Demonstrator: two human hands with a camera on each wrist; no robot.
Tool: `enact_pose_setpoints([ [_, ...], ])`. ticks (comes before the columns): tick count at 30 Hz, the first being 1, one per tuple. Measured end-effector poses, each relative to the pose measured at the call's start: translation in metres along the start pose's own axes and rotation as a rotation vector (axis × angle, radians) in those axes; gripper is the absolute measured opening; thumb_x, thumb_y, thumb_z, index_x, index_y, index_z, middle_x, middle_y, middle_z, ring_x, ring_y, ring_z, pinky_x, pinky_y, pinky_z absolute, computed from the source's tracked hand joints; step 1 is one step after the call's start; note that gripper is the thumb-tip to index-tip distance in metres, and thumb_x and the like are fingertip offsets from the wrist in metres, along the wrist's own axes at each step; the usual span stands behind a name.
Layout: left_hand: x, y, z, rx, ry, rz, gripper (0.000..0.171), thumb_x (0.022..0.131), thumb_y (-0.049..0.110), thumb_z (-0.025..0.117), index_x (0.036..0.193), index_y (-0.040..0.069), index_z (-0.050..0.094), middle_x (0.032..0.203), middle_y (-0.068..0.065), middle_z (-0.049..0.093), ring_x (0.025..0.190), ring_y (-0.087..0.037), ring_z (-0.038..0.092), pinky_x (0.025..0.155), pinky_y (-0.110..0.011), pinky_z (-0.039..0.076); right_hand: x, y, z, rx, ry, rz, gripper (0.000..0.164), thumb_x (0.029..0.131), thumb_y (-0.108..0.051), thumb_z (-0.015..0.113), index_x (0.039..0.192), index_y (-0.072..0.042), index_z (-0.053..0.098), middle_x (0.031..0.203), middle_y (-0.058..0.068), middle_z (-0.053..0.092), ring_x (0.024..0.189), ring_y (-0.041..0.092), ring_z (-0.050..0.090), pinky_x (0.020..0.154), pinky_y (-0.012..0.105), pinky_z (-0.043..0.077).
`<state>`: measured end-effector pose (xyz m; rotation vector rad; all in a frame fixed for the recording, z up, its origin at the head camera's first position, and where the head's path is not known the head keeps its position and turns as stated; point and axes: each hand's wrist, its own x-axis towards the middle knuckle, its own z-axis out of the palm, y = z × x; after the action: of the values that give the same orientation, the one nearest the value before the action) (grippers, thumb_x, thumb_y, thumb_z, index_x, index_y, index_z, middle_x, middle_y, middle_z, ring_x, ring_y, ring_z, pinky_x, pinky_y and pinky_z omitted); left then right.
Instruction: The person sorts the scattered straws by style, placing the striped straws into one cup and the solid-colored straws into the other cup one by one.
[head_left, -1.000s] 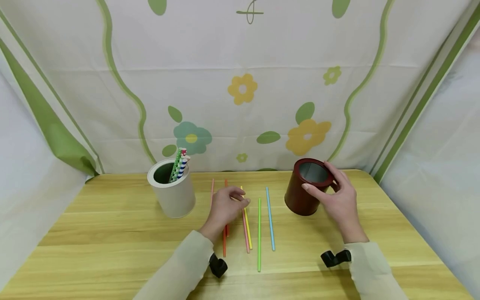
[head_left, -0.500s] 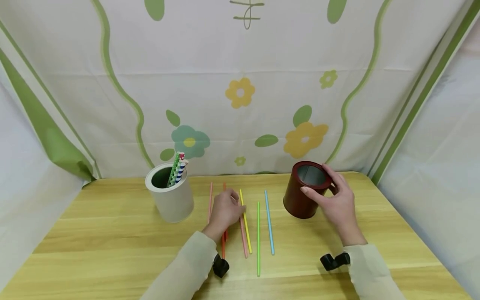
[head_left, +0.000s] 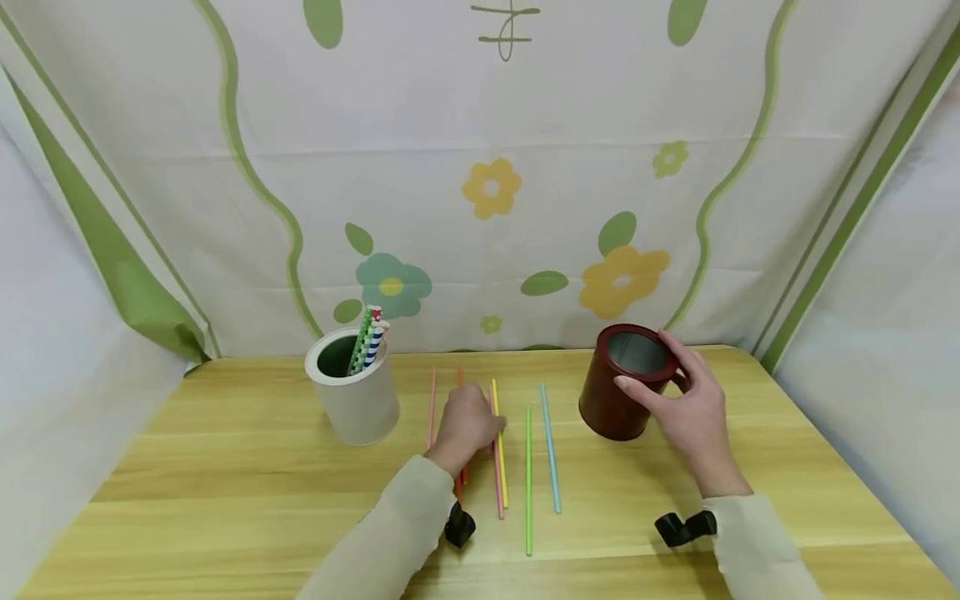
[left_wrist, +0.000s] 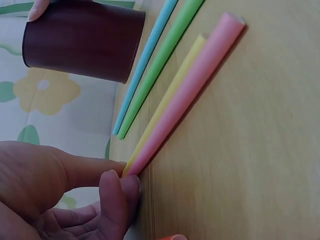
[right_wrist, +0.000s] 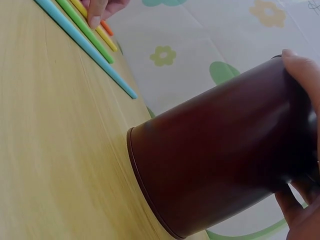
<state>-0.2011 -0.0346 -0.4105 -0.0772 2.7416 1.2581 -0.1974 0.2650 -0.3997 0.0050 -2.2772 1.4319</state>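
Observation:
My left hand [head_left: 467, 427] reaches down among the coloured straws on the table. In the left wrist view its thumb and forefinger pinch the far end of a pink straw [left_wrist: 192, 90], and the thumb also touches the yellow straw [left_wrist: 167, 97] lying against it. My right hand [head_left: 690, 417] grips a dark red mug [head_left: 618, 392] near its rim, thumb on the near side and fingers on the far side. The mug stands upright on the table. A green straw [head_left: 528, 483] and a blue straw [head_left: 551, 454] lie between the left hand and the mug.
On the left stands a white cup [head_left: 356, 408] with several patterned straws [head_left: 367, 342] in it. Another pink straw [head_left: 432, 408] and orange-red straws [head_left: 460, 377] lie by the left hand, partly hidden. A flowered curtain [head_left: 420, 208] hangs behind the wooden table [head_left: 225, 500].
My left hand has lowered, and its fingers have closed on the pink straw, which has shifted slightly against the yellow one. The right hand keeps its place on the mug.

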Motion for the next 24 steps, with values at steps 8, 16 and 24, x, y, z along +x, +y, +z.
enact_pose_setpoints([
  [8,0.001,0.006,0.002,-0.005,0.021,-0.107,0.032,0.092,0.004,0.079,0.061,0.001,0.070,0.048,-0.008,0.064,0.038,-0.016,0.062,0.041,-0.023,0.046,-0.001,-0.002,-0.004,-0.008,-0.022,0.012,0.085,0.085,-0.023,0.094,0.158,-0.036,0.053,0.151,0.003,0.057,0.125,0.003,0.054,0.103,0.006,0.044],
  [16,0.003,0.006,-0.002,-0.039,0.041,-0.117,0.032,0.090,-0.001,0.071,0.058,0.001,0.071,0.047,-0.009,0.065,0.037,-0.014,0.059,0.039,-0.022,0.043,-0.002,-0.002,-0.001,-0.014,-0.018,0.019,0.086,0.085,-0.025,0.094,0.158,-0.039,0.052,0.153,0.002,0.056,0.127,0.005,0.053,0.102,0.006,0.043],
  [24,0.000,0.012,-0.014,-0.191,0.001,-0.090,0.024,0.097,0.010,0.075,0.076,-0.001,0.072,0.052,-0.003,0.062,0.044,-0.014,0.060,0.052,-0.032,0.059,-0.003,0.002,-0.003,-0.033,-0.015,-0.010,0.087,0.085,-0.023,0.094,0.159,-0.037,0.051,0.150,0.003,0.056,0.127,0.007,0.053,0.100,0.003,0.043],
])
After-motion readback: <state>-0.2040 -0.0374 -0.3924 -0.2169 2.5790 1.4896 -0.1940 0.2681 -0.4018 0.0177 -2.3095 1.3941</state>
